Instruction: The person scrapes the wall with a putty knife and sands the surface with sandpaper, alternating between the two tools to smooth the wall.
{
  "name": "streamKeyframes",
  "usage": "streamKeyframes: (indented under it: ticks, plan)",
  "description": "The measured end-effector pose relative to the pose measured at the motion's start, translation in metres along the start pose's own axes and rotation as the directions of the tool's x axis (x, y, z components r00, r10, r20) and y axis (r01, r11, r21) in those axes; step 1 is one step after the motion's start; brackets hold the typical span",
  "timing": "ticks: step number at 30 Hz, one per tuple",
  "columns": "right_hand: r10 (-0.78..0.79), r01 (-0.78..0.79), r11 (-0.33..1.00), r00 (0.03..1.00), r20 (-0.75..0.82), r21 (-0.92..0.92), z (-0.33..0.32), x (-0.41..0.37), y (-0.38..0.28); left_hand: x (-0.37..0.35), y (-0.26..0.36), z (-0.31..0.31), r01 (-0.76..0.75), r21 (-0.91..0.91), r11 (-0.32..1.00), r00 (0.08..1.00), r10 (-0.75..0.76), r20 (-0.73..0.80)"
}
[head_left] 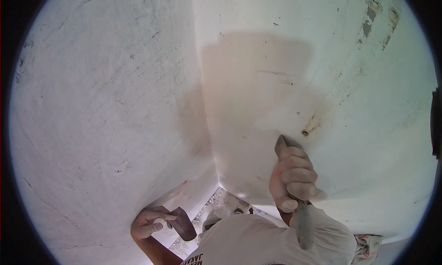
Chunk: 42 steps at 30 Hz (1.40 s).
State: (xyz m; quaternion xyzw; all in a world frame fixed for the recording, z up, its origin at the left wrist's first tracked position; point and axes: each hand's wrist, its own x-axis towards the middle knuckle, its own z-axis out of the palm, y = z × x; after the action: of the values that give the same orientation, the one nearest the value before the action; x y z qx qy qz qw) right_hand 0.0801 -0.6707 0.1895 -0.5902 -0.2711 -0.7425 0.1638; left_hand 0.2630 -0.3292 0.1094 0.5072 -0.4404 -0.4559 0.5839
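Note:
My right hand (297, 177) is wrapped round a trowel-like tool, its grey handle (304, 226) sticking out below the fist. The tool's dark blade (283, 143) is against or very near the right wall (248, 140), just below and left of a rusty spot (306, 132). Low on the left, my left hand (154, 222) holds a dark, flat, rectangular piece (183, 224) by its edge, close to the left wall (106, 126). What that piece is made of cannot be told.
Two white, scuffed walls meet in a corner (212, 159). Rubble covers the floor (225, 201) at its foot. Patches of chipped paint (368, 23) mark the upper right. A reddish-white cloth (368, 246) hangs at the lower right beside my shirt.

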Motion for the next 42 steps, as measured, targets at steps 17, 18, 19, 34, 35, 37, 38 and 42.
streamKeyframes:
  ticks: [17, 18, 19, 34, 35, 37, 38, 42]
  plan:
    - [0.138, -0.138, 0.990, 0.990, -0.003, 0.037, -0.009, 0.009, -0.006, -0.006, -0.006, 0.000, -0.043, 0.017, 0.999, 0.999, 0.044, -0.030]
    - [0.144, -0.144, 0.989, 0.990, -0.005, 0.037, -0.009, 0.010, -0.008, -0.005, -0.005, 0.001, -0.047, 0.020, 0.999, 0.998, 0.048, -0.029]
    - [0.150, -0.150, 0.988, 0.989, -0.007, 0.037, -0.009, 0.011, -0.009, -0.005, -0.004, 0.001, -0.053, 0.024, 0.998, 0.998, 0.053, -0.028]
    - [0.079, -0.079, 0.997, 0.997, 0.007, 0.023, 0.002, 0.021, -0.001, -0.005, -0.007, 0.000, -0.072, -0.002, 0.997, 0.997, 0.072, -0.002]
    - [0.069, -0.069, 0.997, 0.998, 0.002, 0.019, 0.006, 0.023, 0.002, -0.006, -0.007, 0.000, -0.072, -0.007, 0.997, 0.997, 0.072, 0.000]
    - [0.056, -0.056, 0.998, 0.998, 0.014, 0.023, 0.013, 0.027, 0.005, -0.007, -0.008, 0.000, -0.075, -0.004, 0.997, 0.997, 0.075, -0.008]
    - [0.046, -0.046, 0.999, 0.999, 0.021, 0.026, 0.015, 0.031, 0.008, -0.006, -0.008, 0.001, -0.081, -0.002, 0.997, 0.997, 0.081, -0.012]
    - [-0.026, 0.019, 0.999, 0.989, 0.145, 0.045, 0.022, 0.035, 0.021, -0.003, -0.009, 0.001, -0.057, -0.036, 0.998, 0.998, 0.057, -0.023]
